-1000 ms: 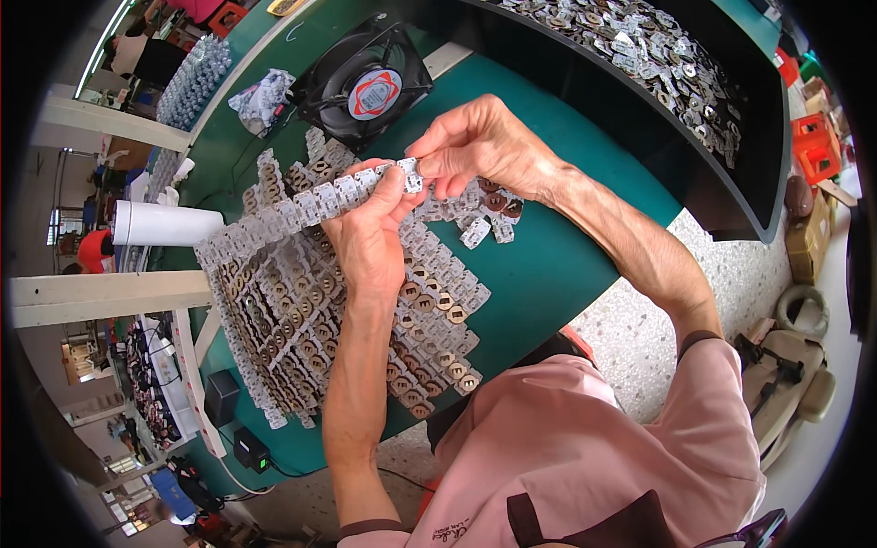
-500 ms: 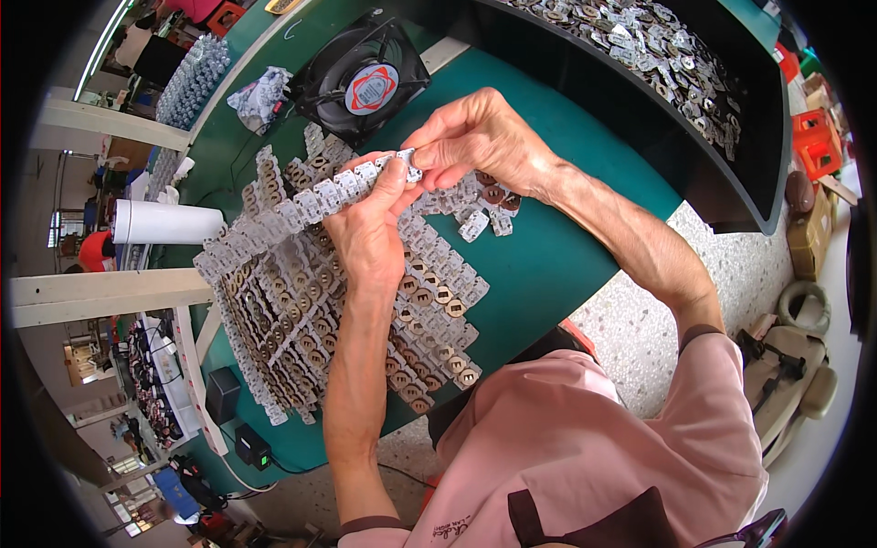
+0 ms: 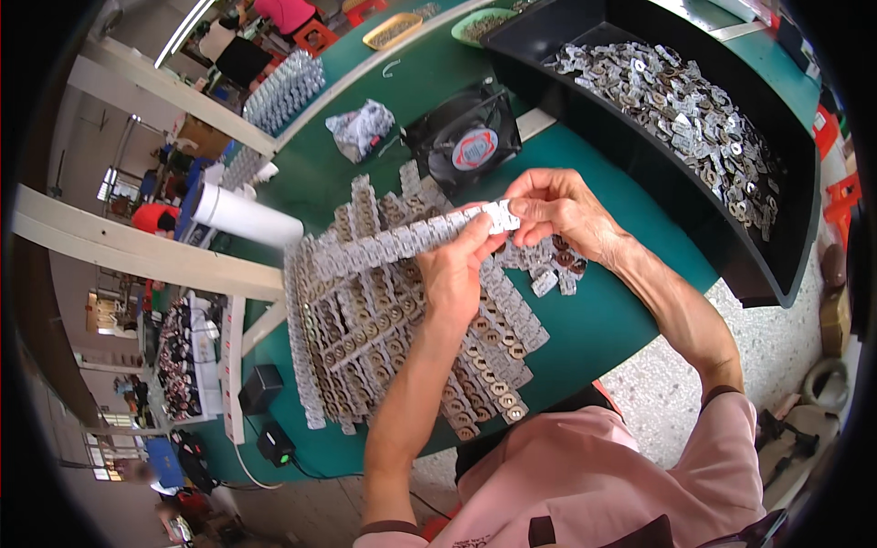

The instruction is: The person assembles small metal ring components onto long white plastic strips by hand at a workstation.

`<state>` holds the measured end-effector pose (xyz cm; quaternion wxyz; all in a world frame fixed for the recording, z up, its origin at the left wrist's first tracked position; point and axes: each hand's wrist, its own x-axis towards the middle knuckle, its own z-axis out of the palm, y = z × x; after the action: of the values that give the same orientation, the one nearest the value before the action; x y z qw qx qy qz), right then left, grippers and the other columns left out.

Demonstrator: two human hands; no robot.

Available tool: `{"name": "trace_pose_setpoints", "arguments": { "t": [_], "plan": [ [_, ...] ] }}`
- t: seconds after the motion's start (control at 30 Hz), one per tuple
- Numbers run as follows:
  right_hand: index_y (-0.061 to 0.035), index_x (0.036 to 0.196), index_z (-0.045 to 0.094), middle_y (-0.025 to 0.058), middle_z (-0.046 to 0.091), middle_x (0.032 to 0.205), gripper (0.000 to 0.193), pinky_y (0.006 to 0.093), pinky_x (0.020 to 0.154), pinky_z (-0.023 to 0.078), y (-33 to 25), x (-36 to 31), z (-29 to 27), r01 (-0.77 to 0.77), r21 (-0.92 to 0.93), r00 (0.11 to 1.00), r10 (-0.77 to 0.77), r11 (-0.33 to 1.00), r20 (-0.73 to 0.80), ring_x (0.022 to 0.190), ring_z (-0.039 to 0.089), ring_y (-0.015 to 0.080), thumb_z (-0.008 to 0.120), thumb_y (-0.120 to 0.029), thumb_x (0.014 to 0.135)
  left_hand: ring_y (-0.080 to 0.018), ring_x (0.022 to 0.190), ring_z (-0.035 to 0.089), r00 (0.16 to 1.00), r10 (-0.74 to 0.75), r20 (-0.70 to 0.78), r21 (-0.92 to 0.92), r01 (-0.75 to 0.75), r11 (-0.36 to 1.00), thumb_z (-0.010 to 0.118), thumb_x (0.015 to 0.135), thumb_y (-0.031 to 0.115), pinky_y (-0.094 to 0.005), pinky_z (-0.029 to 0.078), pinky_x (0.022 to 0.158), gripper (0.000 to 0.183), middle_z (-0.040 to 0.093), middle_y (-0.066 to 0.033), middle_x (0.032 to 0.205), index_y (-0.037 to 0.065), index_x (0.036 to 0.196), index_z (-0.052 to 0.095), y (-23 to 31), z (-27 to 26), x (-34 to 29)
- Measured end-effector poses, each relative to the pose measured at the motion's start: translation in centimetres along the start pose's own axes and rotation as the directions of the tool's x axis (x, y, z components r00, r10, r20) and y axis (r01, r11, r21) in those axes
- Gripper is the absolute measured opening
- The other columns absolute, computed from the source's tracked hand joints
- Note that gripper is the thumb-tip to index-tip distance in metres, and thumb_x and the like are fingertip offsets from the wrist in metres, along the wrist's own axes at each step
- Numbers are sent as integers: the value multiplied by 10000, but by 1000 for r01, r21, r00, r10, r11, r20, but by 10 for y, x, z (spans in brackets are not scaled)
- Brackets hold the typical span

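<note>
Between thumb and fingers, my left hand holds a long strip of linked small grey-white plates near its right end. The strip slants across a broad pile of similar strips, many set with brown round parts. My right hand pinches the strip's end piece, its thumb and forefinger closed close to my left thumb. My fingers partly cover that piece. Just below my right hand, several loose pieces lie on the green tabletop.
A black fan stands behind the pile, beside a crumpled plastic bag. At the right, a deep black bin holds a heap of loose pieces. A white roll and white beam border the left; black power adapters sit near the front.
The whole view has shifted, so the table and hands appear farther right and lower, and more of the bin shows. Both hands keep their grip at the strip's right end.
</note>
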<state>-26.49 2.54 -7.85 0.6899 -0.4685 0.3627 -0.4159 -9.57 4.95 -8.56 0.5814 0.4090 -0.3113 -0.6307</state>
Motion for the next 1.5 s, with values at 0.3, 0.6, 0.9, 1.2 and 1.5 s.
{"name": "trace_pose_setpoints", "arguments": {
  "t": [0.3, 0.6, 0.9, 1.2, 1.5],
  "plan": [
    [17, 907, 602, 82, 634, 792, 130, 233, 615, 531, 9, 10, -1, 32, 127, 999, -34, 991, 9, 651, 614, 123, 610, -94, 839, -201, 807, 620, 997, 26, 66, -73, -21, 997, 583, 814, -8, -353, 535, 736, 164, 617, -100, 906, -17, 979, 586, 1, -2, 6],
    [23, 925, 605, 94, 647, 818, 148, 227, 629, 522, 6, 5, 0, 45, 150, 998, -50, 988, 34, 665, 619, 123, 595, -100, 844, -193, 828, 605, 993, -17, 117, -148, 34, 988, 592, 831, 17, -335, 516, 756, 141, 614, -103, 926, -25, 965, 597, -4, -3, 5],
    [33, 913, 618, 87, 638, 784, 168, 210, 554, 518, 8, 11, -9, 13, 100, 999, -8, 995, -44, 591, 616, 122, 641, -99, 812, -178, 892, 590, 997, 25, 72, -17, -23, 1000, 578, 852, 24, -309, 511, 787, 158, 607, -109, 990, -23, 1002, 593, -1, 0, 6],
    [27, 903, 633, 89, 639, 764, 171, 213, 540, 512, 6, 8, -9, -5, 22, 999, 6, 1000, -50, 593, 614, 121, 645, -120, 817, -176, 847, 599, 995, 86, 53, 107, -92, 990, 598, 822, -6, -293, 508, 755, 189, 618, -123, 989, -48, 1006, 599, -1, 6, 1],
    [28, 912, 644, 90, 649, 756, 165, 208, 527, 517, 11, 14, -14, 20, -30, 1000, -20, 999, -10, 592, 623, 119, 661, -102, 811, -175, 787, 595, 975, 221, -33, 305, -201, 931, 619, 783, -22, -282, 494, 725, 177, 636, -117, 906, -73, 952, 632, -6, 11, 2]
  ]
}}
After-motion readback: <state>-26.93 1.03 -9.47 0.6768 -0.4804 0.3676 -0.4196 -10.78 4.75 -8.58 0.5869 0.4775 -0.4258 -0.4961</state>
